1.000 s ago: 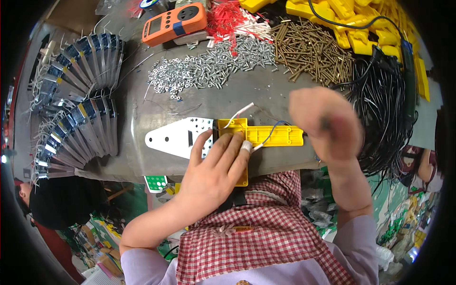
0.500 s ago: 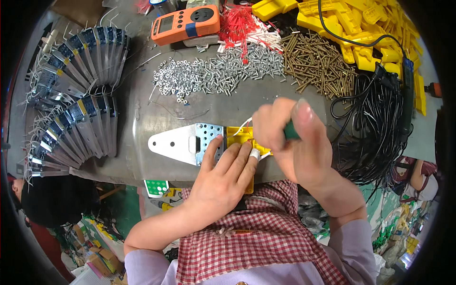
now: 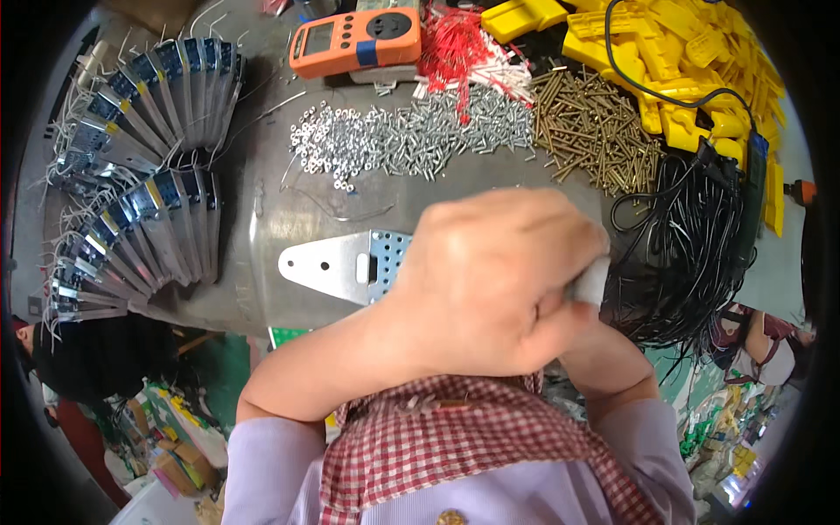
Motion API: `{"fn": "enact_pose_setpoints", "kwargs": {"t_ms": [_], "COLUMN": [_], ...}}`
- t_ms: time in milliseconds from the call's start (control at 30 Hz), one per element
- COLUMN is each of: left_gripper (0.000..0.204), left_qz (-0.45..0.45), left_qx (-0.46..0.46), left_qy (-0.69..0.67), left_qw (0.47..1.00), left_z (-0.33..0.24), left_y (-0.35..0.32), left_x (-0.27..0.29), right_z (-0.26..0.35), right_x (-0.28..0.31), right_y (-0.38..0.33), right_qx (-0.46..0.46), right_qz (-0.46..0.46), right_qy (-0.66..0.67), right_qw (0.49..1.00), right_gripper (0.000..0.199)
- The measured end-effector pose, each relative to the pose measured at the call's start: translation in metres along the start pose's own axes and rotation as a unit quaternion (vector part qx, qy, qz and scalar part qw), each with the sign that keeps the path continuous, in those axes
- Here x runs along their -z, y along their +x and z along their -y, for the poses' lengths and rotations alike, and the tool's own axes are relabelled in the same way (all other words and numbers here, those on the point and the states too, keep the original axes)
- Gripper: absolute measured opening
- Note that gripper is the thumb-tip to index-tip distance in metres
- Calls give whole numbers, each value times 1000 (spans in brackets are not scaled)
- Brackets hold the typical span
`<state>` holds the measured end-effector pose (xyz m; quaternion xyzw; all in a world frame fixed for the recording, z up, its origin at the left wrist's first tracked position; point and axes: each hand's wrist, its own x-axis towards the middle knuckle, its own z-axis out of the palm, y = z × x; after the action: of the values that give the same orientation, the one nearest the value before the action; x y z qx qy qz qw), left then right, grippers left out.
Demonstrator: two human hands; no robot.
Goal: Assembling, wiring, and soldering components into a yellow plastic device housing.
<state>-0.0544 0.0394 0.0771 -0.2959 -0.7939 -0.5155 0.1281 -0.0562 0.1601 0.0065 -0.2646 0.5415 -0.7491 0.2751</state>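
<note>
At the far left, two fans of flat grey metal units [image 3: 144, 166] with short white leads lie overlapped like shingles on the grey workbench [image 3: 254, 188], probably stacked that way so each can be slid off in turn; a loose thin wire [image 3: 337, 210] curls on the bare bench beside them. Behind, an orange handheld meter [image 3: 356, 41] sits at the back edge, out of the working area; in front of it a heap of small silver screws and nuts [image 3: 407, 136] spreads across the bench, with red and white wire ends [image 3: 464, 57] just behind it, all within easy reach.

At the near edge a perforated silver metal plate [image 3: 337, 262] lies flat with its tapered end pointing left; its right end passes under the hands, so whatever it joins there is hidden. The left hand [image 3: 411, 324] comes over that end, mostly covered, and I cannot tell how its fingers are set. The right hand [image 3: 503, 280] fills the middle, curled into a tight fist, apparently on a pale grey handle [image 3: 593, 280] that peeps out at its right side, seemingly bearing down over the plate.

Further right, brass-coloured screws [image 3: 595, 131] lie in their own heap, kept apart from the silver ones; yellow plastic parts [image 3: 682, 61] pile at the back; a bundle of black cables [image 3: 691, 254] hangs off the bench edge.
</note>
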Motion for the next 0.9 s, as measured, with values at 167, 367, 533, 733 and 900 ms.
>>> {"fn": "enact_pose_setpoints", "kwargs": {"t_ms": [167,367,533,733,900], "left_gripper": [24,55,55,63,60], "left_qz": [-79,-62,52,38,132], "left_qx": [43,179,119,199,38], "left_qy": [38,123,225,198,278], "left_qw": [995,974,966,959,951], "left_z": [29,17,21,10,21], "left_y": [-4,-48,-62,-67,-90], "left_x": [5,-10,-34,-30,-25], "right_z": [-9,95,64,48,18], "right_x": [8,53,97,66,63], "right_y": [23,46,-74,-97,-104], "right_qx": [102,251,-94,21,37], "right_qz": [-96,-76,43,-159,-170], "right_qy": [-143,-358,-734,-583,-570], "right_qw": [980,896,671,796,803], "right_gripper": [13,35,42,27,26]}}
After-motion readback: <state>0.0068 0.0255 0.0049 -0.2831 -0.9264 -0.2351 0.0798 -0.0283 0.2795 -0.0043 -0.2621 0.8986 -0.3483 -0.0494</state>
